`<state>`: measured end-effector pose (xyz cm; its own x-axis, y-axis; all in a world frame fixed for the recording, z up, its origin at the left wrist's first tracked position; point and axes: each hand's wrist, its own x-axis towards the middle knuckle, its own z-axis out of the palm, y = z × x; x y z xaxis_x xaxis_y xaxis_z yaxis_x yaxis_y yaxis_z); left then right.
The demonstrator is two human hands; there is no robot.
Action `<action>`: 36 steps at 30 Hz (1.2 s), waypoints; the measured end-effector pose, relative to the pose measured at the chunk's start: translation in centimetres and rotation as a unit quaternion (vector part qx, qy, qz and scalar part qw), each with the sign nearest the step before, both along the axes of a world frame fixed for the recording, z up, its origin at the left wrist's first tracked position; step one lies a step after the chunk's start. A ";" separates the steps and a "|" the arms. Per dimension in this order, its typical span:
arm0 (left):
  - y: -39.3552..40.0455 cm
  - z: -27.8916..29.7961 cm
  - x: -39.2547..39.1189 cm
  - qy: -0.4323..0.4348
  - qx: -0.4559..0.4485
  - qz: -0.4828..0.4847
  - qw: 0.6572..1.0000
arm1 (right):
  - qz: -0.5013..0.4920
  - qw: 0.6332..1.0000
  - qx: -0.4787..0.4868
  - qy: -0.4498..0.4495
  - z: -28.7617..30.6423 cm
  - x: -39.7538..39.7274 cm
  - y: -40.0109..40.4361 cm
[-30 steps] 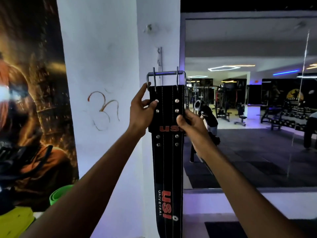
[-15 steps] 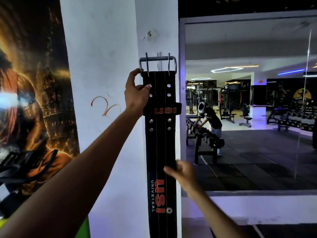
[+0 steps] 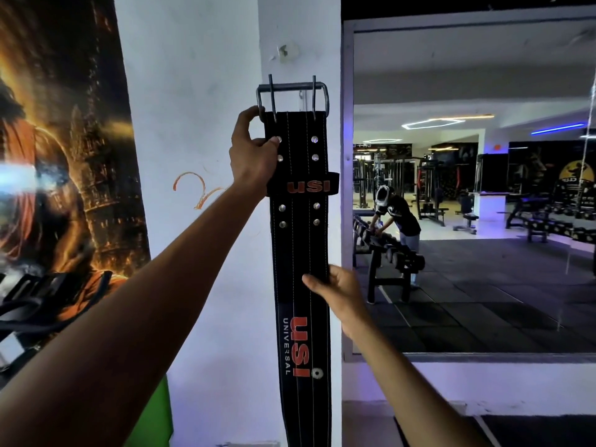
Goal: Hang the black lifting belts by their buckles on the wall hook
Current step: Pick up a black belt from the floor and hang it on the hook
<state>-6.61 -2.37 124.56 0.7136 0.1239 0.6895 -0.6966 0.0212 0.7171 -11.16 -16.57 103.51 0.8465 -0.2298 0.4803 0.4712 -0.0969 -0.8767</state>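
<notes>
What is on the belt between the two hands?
In the head view, between the left hand and right hand, the belt shows its USI loop and four rivets.

Belt (image 3: 298, 240) on pillar (image 3: 206, 91), mirror (image 3: 467, 195) rt.

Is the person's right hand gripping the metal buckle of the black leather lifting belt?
No: the right hand pinches the black leather lifting belt at mid-strap, while the left hand holds it just below the metal buckle.

Left arm stretched up and forward, bare, left hand (image 3: 253, 150) curled shut at head height, thumb pressed forward, right arm reaching lower, right hand (image 3: 338, 290) pinching closed, thumb in front, fingers tucked behind
</notes>
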 end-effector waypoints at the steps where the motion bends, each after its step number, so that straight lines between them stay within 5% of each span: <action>1: 0.1 0.1 0.0 -0.003 -0.004 0.003 1.000 | -0.004 1.000 -0.014 0.024 -2.1 -0.1 0.1; 7: 0.4 -0.5 0.9 0.006 -0.014 0.004 1.000 | 0.004 0.987 -0.068 0.147 -11.8 -2.0 0.2; 10: 0.5 -0.4 1.2 0.004 -0.019 -0.001 1.000 | 0.017 0.991 -0.057 0.122 -8.0 -1.7 -0.2; 17: 0.7 -0.9 1.9 -0.008 -0.019 -0.028 0.999 | -0.028 0.993 0.069 -0.093 11.9 -0.7 -1.3; 21: 0.3 -1.6 2.4 -0.017 -0.019 -0.049 0.998 | -0.051 0.990 0.001 -0.129 19.1 -0.6 -0.1; 30: 1.7 -3.6 1.4 -0.047 0.054 -0.147 0.987 | -0.086 0.985 0.063 -0.135 20.4 1.4 1.1; 36: 3.3 -12.1 1.4 0.000 0.091 -0.245 0.965 | -0.074 0.980 0.085 -0.162 20.4 1.5 1.0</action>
<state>-5.23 0.90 112.48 0.6548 -0.3525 0.6686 -0.6354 0.2223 0.7395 -9.63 -15.57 123.89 0.6070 -0.4380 0.6631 0.7197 -0.0509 -0.6924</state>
